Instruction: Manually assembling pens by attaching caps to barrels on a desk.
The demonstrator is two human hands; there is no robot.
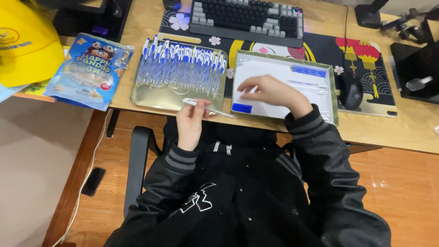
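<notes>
- The left hand point(190, 120) is pinching a clear plastic pen barrel with a white end point(201, 106) between thumb and fingers, holding it level just over the near desk edge, apparently so the open end faces the other hand; the right hand point(270, 91) is hovering palm-down over the white-lined rectangular tray point(283, 107), fingers loosely curled; whether it is gripping anything I cannot tell.
- The tray is keeping parts sorted: short blue caps point(241, 108) at its near left corner, thin blue refills point(309, 71) at the far right, clear barrels point(307, 85) between.
- The gold metal tray point(151, 98), just left, is carrying finished blue-and-white pens point(183, 64) in a row, within the left hand's reach.
- A dark keyboard point(247, 16) is sitting beyond both trays.
</notes>
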